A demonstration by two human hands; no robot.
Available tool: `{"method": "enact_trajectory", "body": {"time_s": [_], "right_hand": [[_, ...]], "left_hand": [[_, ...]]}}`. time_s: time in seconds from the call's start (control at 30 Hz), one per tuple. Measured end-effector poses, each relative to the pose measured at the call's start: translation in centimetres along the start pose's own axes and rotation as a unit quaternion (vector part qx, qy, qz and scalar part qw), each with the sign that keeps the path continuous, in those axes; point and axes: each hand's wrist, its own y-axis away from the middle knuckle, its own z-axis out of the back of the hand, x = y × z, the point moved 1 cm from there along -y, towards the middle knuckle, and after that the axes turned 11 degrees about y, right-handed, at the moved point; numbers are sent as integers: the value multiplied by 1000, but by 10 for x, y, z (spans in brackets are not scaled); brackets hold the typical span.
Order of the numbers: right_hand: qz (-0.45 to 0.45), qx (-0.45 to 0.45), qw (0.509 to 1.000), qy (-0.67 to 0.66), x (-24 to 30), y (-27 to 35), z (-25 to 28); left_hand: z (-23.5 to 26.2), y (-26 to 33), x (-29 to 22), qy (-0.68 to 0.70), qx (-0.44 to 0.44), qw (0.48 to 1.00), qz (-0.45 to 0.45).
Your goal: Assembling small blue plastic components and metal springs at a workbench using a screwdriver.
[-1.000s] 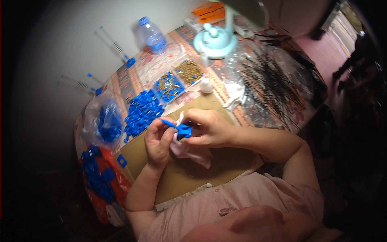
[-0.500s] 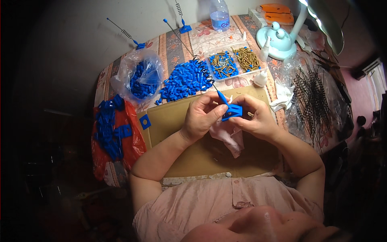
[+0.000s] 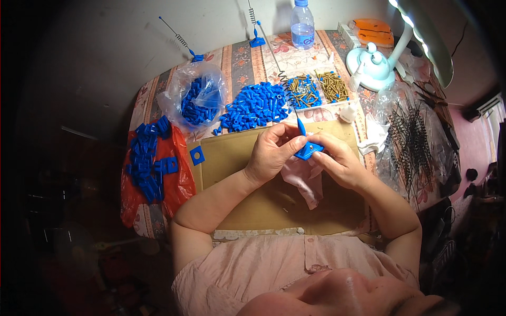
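Observation:
My left hand (image 3: 271, 152) and my right hand (image 3: 337, 160) meet over a brown cardboard sheet (image 3: 232, 158), both gripping one small blue plastic base (image 3: 308, 151). A thin rod with a metal spring (image 3: 284, 79) rises from that base toward the far side of the table. A pale pink cloth (image 3: 305, 181) lies under my hands. Just beyond my hands lies a heap of blue plastic caps (image 3: 255, 108).
A clear bag of blue parts (image 3: 197, 100), a red bag with blue square pieces (image 3: 153, 163), trays of brass screws (image 3: 319, 87), a water bottle (image 3: 302, 25), a pale blue desk lamp (image 3: 377, 66) and a pile of black wire pieces (image 3: 414, 137) crowd the table. Finished antennas (image 3: 182, 39) stand at the far edge.
The view has swung so the table sits more centred. My hands stay together on the blue base, and the rod now points up and away from me.

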Motion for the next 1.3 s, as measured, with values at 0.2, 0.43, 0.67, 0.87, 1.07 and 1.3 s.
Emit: {"method": "enact_trajectory", "body": {"time_s": [0.2, 0.43, 0.67, 0.87, 1.07, 1.3], "right_hand": [[11, 0, 1000, 8, 2, 0, 1], [-10, 0, 1000, -8, 4, -2, 1], [94, -59, 982, 153, 8, -4, -1], [95, -98, 960, 246, 18, 2, -4], [169, -98, 935, 295, 19, 3, -4], [223, -98, 924, 294, 21, 0, -4]], "left_hand": [[-3, -1, 0, 17, -1, 1000, -22], [1, -2, 2, 4, 2, 1000, -18], [4, -3, 3, -31, 12, 996, -83], [10, -17, -44, -201, -58, 962, -177], [39, -68, -101, -359, -169, 877, -269], [146, -143, -158, -502, -332, 755, -259]]}}
